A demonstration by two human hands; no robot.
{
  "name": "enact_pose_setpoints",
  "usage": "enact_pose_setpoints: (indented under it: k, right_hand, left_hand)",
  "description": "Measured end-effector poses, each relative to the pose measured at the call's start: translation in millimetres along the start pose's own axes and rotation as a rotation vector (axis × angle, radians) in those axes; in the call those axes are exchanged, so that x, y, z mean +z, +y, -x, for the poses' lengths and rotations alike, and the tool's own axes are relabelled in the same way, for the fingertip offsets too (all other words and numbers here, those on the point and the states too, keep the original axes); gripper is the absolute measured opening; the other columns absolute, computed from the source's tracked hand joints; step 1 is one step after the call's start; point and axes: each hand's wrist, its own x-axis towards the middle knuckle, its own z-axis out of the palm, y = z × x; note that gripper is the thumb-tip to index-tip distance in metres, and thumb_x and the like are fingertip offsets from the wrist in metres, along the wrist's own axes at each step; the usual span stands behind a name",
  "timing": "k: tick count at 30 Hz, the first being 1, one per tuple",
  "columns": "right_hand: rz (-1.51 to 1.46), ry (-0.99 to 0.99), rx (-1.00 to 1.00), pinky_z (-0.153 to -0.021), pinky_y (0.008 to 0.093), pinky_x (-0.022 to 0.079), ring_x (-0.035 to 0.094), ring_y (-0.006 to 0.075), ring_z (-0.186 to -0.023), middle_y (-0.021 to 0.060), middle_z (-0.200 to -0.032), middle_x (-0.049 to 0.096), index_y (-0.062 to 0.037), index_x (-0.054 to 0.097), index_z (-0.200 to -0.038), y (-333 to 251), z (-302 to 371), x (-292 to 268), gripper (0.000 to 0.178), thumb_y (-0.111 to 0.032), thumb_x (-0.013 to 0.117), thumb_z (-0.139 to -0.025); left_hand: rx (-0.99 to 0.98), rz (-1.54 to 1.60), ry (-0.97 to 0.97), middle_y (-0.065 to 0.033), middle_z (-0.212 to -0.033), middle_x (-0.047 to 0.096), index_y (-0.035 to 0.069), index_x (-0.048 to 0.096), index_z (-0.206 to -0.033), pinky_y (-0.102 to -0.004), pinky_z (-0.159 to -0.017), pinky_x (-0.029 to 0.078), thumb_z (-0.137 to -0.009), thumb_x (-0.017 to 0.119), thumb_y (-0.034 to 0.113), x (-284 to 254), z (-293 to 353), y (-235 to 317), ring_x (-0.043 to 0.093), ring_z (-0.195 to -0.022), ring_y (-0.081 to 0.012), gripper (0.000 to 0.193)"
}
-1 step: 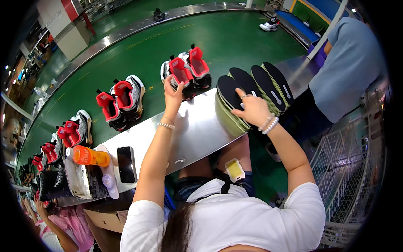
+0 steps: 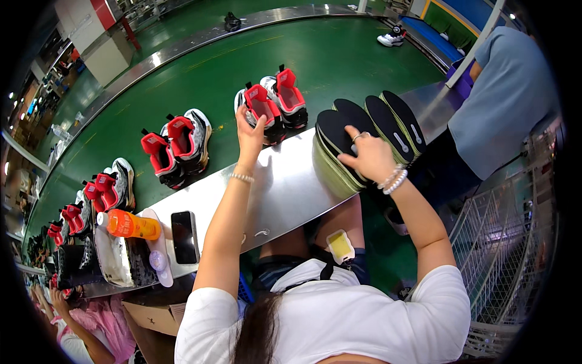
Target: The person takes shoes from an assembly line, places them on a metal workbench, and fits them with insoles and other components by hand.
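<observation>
My left hand (image 2: pixel 251 132) is at the near-left sneaker (image 2: pixel 274 132) of a black, white and red pair, with its fingers and thumb closed around the edge of the collar. The other sneaker (image 2: pixel 290 97) of the pair stands just beyond it. My right hand (image 2: pixel 371 156) is over the leftmost stacks of insoles, index finger and thumb on the top black insole (image 2: pixel 331 128). That insole sits slightly askew, its edge raised off the greenish stack (image 2: pixel 330 170). More insole stacks (image 2: pixel 388 124) lie to the right.
Further sneaker pairs (image 2: pixel 182 142) line the green surface (image 2: pixel 212 79) to the left. On the metal ledge (image 2: pixel 285 188) lie a phone (image 2: pixel 184 236) and an orange drink bottle (image 2: pixel 134 225). A person in blue (image 2: pixel 506 103) sits at right; a wire rack (image 2: pixel 503 242) stands nearby.
The top insole on the leftmost stack has shifted and lifted a little under my right hand. My left hand stays at the sneaker.
</observation>
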Motion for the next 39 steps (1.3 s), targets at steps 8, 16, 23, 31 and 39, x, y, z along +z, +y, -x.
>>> enact_pose_setpoints:
  k: [8, 16, 23, 31, 39]
  right_hand:
    - [-0.070, 0.143, -0.502, -0.064, 0.0360, 0.049, 0.060, 0.0272, -0.069, 0.0109, -0.083, 0.059, -0.0116, 0.065, -0.085, -47.5, -66.8, -41.4, 0.020, -0.025, 0.056, -0.073]
    - [0.448, -0.007, -0.698, -0.059, 0.0345, 0.049, 0.062, 0.0260, -0.067, 0.0120, -0.071, 0.062, -0.0045, 0.064, -0.071, -117.3, -157.9, -22.2, 0.016, -0.020, 0.061, -0.069]
    - [0.160, -0.122, -0.507, -0.069, 0.0355, 0.050, 0.062, 0.0255, -0.083, 0.0094, -0.087, 0.064, -0.0069, 0.065, -0.086, -135.7, -178.1, 40.6, 0.025, -0.022, 0.047, -0.079]
    - [-0.403, -0.182, 0.008, -0.077, 0.0342, 0.048, 0.060, 0.0271, -0.090, 0.0179, -0.096, 0.061, -0.0017, 0.063, -0.092, -146.6, -230.9, 112.0, 0.027, -0.018, 0.049, -0.076]
    - [-0.257, -0.321, -0.153, -0.083, 0.0336, 0.045, 0.056, 0.0241, -0.098, 0.0139, -0.105, 0.058, -0.0060, 0.062, -0.098, -167.9, -254.6, 139.3, 0.029, -0.020, 0.052, -0.076]
  left_hand:
    - [-0.139, -0.513, -0.023, -0.0160, -0.075, 0.063, 0.008, 0.064, -0.087, -0.0385, -0.067, 0.047, -0.072, 0.062, 0.031, -5.0, -60.9, -11.0, 0.061, -0.073, -0.0315, 0.029]
    - [-0.210, -0.677, -0.138, -0.0196, -0.076, 0.061, 0.005, 0.065, -0.079, -0.0408, -0.069, 0.047, -0.072, 0.060, 0.038, -16.9, -78.6, -12.7, 0.060, -0.075, -0.0344, 0.034]
    - [-0.173, -0.299, -0.337, -0.0187, -0.089, 0.061, 0.005, 0.056, -0.104, -0.0365, -0.074, 0.046, -0.072, 0.058, 0.017, -19.2, -64.9, -12.0, 0.060, -0.083, -0.0307, 0.034]
    - [-0.124, -0.324, -0.405, -0.0199, -0.092, 0.060, 0.002, 0.054, -0.106, -0.0343, -0.075, 0.044, -0.073, 0.054, 0.009, -21.1, -70.2, -22.4, 0.059, -0.086, -0.0285, 0.034]
    - [-0.147, -0.135, -0.277, -0.0103, -0.093, 0.058, 0.000, 0.046, -0.114, -0.0278, -0.069, 0.046, -0.079, 0.043, 0.007, -29.6, -52.8, -47.5, 0.054, -0.083, -0.0161, 0.036]
